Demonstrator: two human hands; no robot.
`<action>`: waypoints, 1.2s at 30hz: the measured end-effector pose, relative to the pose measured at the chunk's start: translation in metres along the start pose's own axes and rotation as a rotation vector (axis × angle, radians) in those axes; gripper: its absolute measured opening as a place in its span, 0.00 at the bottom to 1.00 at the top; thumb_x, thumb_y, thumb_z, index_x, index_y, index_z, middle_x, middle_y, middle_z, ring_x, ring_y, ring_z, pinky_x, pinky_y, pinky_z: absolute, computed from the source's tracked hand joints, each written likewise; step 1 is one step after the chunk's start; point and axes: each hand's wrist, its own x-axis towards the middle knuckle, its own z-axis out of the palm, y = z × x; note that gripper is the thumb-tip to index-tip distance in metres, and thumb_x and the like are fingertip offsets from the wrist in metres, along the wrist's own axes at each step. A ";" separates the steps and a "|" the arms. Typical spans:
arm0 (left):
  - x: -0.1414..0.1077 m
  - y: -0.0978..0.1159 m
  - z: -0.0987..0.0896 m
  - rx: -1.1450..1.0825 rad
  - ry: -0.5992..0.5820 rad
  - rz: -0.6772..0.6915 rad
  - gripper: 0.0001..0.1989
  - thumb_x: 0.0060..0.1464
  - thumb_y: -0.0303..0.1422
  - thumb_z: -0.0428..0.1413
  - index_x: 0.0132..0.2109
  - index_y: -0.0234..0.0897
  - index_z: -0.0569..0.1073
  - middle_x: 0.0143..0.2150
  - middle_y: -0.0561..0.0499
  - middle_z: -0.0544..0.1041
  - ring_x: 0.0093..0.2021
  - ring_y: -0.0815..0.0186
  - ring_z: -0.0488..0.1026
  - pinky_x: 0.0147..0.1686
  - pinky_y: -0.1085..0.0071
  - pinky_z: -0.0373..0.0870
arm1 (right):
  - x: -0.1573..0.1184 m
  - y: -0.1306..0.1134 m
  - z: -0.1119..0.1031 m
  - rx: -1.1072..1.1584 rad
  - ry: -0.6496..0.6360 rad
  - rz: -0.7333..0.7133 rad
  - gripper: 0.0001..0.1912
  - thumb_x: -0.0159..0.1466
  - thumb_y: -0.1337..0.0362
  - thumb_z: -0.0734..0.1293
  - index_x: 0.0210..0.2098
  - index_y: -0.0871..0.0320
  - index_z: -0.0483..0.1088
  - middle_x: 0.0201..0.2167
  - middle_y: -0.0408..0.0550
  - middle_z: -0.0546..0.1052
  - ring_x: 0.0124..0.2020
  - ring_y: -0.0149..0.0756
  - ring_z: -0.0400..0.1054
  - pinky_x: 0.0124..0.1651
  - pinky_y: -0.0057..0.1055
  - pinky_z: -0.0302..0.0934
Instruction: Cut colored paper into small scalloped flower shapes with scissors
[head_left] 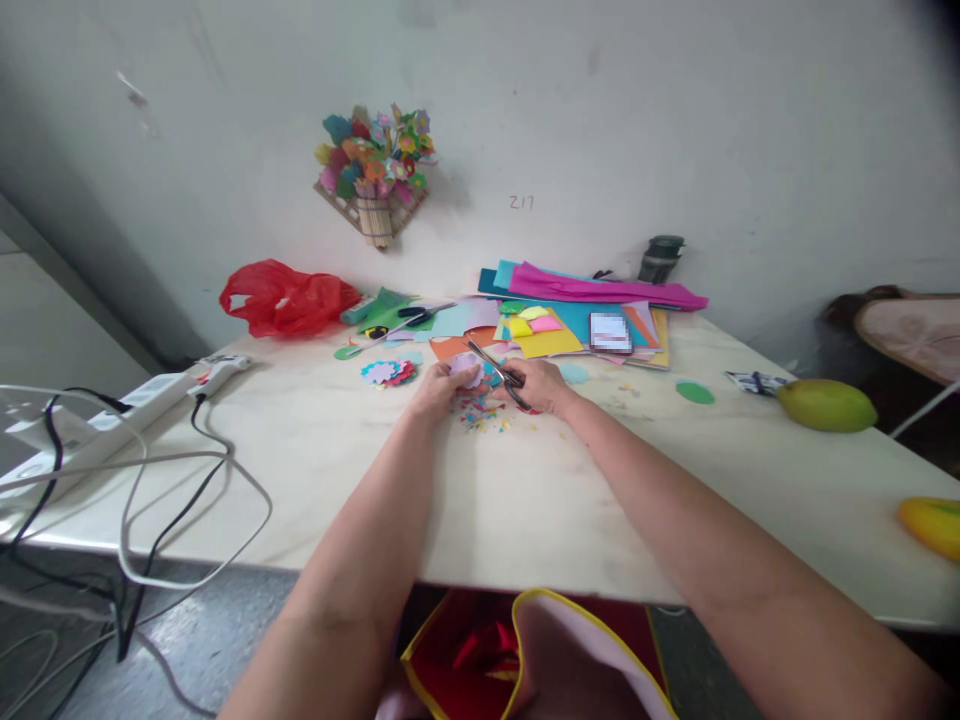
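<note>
My left hand pinches a pale lilac paper piece above the table. In my right hand is a pair of scissors, its blades pointing up and left beside the lilac paper. Whether the blades touch the paper I cannot tell. Beneath both hands lies a scatter of tiny coloured paper scraps. Left of my left hand rests a pile of scallop-edged paper shapes in blue, red and lilac. A green paper oval lies off to the right.
Coloured sheets and a magenta roll lie at the back, near a second pair of scissors and a red plastic bag. Power strips with loose cables occupy the left. A green mango-like fruit sits right.
</note>
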 end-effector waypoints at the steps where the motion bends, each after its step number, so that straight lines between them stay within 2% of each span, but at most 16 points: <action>1: 0.000 0.000 0.000 -0.003 -0.004 0.005 0.19 0.37 0.37 0.69 0.34 0.30 0.72 0.28 0.48 0.78 0.26 0.67 0.76 0.31 0.71 0.75 | 0.000 0.000 0.000 -0.006 0.006 -0.009 0.21 0.51 0.49 0.72 0.40 0.55 0.75 0.30 0.44 0.79 0.32 0.36 0.71 0.32 0.27 0.54; 14: 0.003 -0.004 -0.002 -0.010 -0.014 0.023 0.18 0.37 0.35 0.68 0.34 0.29 0.73 0.29 0.46 0.78 0.33 0.60 0.78 0.38 0.63 0.75 | -0.006 -0.001 -0.003 -0.078 0.025 -0.078 0.19 0.52 0.51 0.71 0.40 0.54 0.75 0.32 0.44 0.79 0.32 0.36 0.70 0.32 0.28 0.53; 19: 0.004 -0.005 -0.002 -0.026 -0.005 0.024 0.16 0.36 0.33 0.68 0.32 0.29 0.74 0.29 0.46 0.78 0.31 0.61 0.77 0.39 0.65 0.74 | -0.007 -0.004 -0.004 -0.113 0.032 -0.078 0.19 0.52 0.51 0.71 0.40 0.54 0.75 0.33 0.45 0.80 0.33 0.37 0.71 0.32 0.29 0.53; 25: 0.003 -0.005 -0.001 -0.022 -0.034 0.022 0.16 0.37 0.34 0.67 0.31 0.29 0.74 0.31 0.44 0.79 0.34 0.60 0.78 0.41 0.64 0.73 | -0.006 -0.002 -0.003 -0.128 0.054 -0.080 0.22 0.51 0.48 0.71 0.41 0.54 0.75 0.34 0.45 0.80 0.35 0.39 0.72 0.35 0.30 0.55; 30: 0.003 -0.007 -0.001 -0.023 -0.020 0.010 0.17 0.35 0.35 0.68 0.32 0.29 0.74 0.29 0.45 0.79 0.32 0.61 0.77 0.39 0.66 0.74 | -0.007 -0.004 -0.004 -0.119 0.038 -0.068 0.23 0.51 0.48 0.71 0.42 0.54 0.75 0.34 0.45 0.80 0.36 0.39 0.72 0.35 0.30 0.55; 36: 0.002 -0.006 0.000 -0.017 -0.022 -0.001 0.16 0.36 0.35 0.67 0.32 0.30 0.74 0.30 0.46 0.79 0.33 0.62 0.77 0.41 0.63 0.74 | -0.006 -0.003 -0.003 -0.121 0.049 -0.070 0.24 0.51 0.48 0.72 0.43 0.54 0.75 0.34 0.46 0.80 0.36 0.39 0.72 0.35 0.30 0.56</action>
